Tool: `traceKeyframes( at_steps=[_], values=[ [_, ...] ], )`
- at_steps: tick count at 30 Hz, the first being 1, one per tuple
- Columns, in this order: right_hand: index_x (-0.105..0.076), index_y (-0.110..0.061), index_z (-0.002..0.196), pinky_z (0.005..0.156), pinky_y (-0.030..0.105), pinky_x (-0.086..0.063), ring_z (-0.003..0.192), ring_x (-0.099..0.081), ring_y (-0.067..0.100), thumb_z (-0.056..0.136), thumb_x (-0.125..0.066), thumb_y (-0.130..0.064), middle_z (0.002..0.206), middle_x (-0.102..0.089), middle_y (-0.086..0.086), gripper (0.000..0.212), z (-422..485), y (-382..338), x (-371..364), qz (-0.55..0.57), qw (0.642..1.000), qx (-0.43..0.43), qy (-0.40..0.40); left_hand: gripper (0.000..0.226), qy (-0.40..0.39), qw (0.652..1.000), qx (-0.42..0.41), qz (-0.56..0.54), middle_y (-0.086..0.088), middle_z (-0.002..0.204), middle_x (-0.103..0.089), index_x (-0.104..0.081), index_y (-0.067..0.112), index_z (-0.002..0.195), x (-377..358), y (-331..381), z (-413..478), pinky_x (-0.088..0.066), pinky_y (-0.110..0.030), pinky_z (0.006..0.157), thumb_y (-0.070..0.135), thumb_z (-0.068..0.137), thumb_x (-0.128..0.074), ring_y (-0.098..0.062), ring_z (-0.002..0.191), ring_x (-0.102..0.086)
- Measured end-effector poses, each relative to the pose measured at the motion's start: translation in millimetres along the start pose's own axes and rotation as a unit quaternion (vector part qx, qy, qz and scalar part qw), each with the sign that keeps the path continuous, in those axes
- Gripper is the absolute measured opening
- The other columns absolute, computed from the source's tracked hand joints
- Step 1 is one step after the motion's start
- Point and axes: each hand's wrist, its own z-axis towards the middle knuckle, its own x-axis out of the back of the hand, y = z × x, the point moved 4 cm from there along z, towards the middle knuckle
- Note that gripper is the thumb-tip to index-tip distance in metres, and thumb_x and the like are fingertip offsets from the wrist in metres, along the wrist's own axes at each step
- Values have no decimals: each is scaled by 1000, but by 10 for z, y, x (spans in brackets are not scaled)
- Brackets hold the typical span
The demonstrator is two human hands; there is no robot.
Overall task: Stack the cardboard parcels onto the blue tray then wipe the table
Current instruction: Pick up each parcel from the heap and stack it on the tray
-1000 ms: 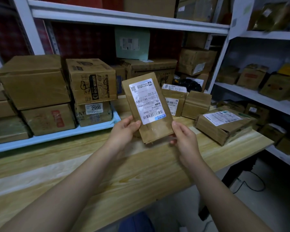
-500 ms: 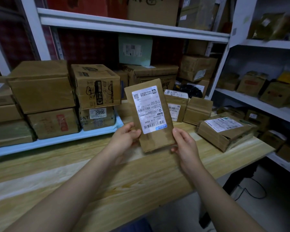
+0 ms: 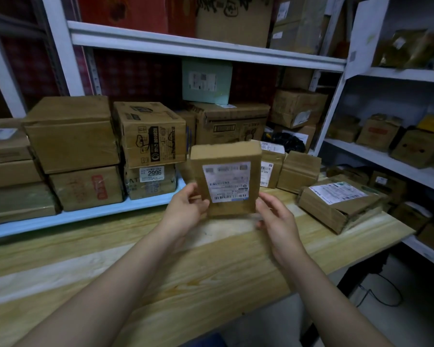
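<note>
Cardboard in hand: a slim parcel (image 3: 226, 181), brown and rectangular, with a white printed shipping label on the face turned to the camera. It is held in the air just off the right end of the blue tray (image 3: 85, 216), above the tabletop (image 3: 161, 259).
Change: half a second ago the slim parcel leaned with its top to one side. Now it stands square and upright, its narrow top side showing, slightly smeared by motion.
Meaning: this reads as squaring the parcel up for stacking; it is not yet on the blue tray.
Left hand (image 3: 186, 209): grips the lower left edge, thumb on the front, fingers behind.
Right hand (image 3: 276, 216): lies at the lower right edge, fingertips against it. Blur hides whether they curl round the edge, so its hold cannot be told.
On the blue tray: matte brown boxes stacked two high, some wrapped in glossy tape. At the right end a printed box (image 3: 150, 134) sits on a box numbered 2996 (image 3: 150, 181).
Right of the blue tray: two small parcels (image 3: 298, 171) stand on the tabletop, and beyond them lies a flat parcel (image 3: 336, 204), creased and labelled. All three are yet to be stacked.
Tabletop: pale wood with a long visible grain. Wiping probably has to wait until these parcels are off it.
</note>
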Motion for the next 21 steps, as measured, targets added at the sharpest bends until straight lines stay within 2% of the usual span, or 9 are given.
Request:
traceKeyframes(
  at_steps=[3,7,9,11,14,16,17,21],
  values=[
    [-72,-26,113,62,29,-47,71,-54,13,96,-62,-24,84,-67,-6,20,0,-3,-9,15,1000,-18,-9,42,30,999,-37,8,5,89,-70,-67,22,93,33,19,5,-51,-33,87,-16,89,-49,-16,88,-64],
    [-65,-20,124,55,26,-54,67,-60,13,97,-58,-26,88,-67,5,28,0,12,-71,76,992,-80,-57,41,31,992,-102,60,-3,120,-62,-72,33,86,34,58,3,-49,-38,101,-7,84,-64,-11,104,-64],
    [-61,-17,125,55,29,-58,69,-64,16,96,-59,-23,96,-68,7,29,-22,6,-131,97,986,-106,-82,44,44,988,-117,90,-3,125,-51,-72,37,80,32,44,15,-41,-37,109,-7,83,-66,-15,114,-58],
    [-59,-15,126,56,28,-58,75,-64,17,95,-62,-20,101,-66,8,31,-41,28,-177,68,985,-122,-98,40,57,983,-126,119,-3,123,-43,-69,35,80,21,64,11,-36,-37,112,-4,84,-65,-18,122,-50],
    [-57,-12,128,62,25,-54,82,-61,19,96,-63,-23,103,-65,12,34,-80,89,-204,-18,981,-155,-116,28,74,979,-135,132,0,124,-36,-69,25,89,26,113,3,-33,-25,110,-2,85,-66,-15,127,-40],
    [-62,-10,125,72,30,-54,83,-63,21,98,-60,-27,100,-69,12,32,-102,137,-216,-15,969,-197,-145,22,78,977,-144,134,0,128,-33,-68,19,95,28,138,-13,-31,-19,104,0,85,-66,-11,128,-34],
    [-65,-9,122,72,29,-55,80,-67,19,99,-57,-26,99,-72,10,29,-111,151,-225,7,963,-217,-159,22,78,976,-153,132,0,129,-32,-68,19,97,25,147,-15,-32,-18,104,0,85,-66,-10,128,-34],
    [-61,-9,131,72,28,-59,76,-72,13,100,-55,-16,97,-78,7,32,-82,164,-233,31,962,-224,-156,48,57,980,-170,87,2,133,-34,-57,32,120,-2,179,-36,-47,-12,90,-6,90,-58,-1,108,-53]
  ],
)
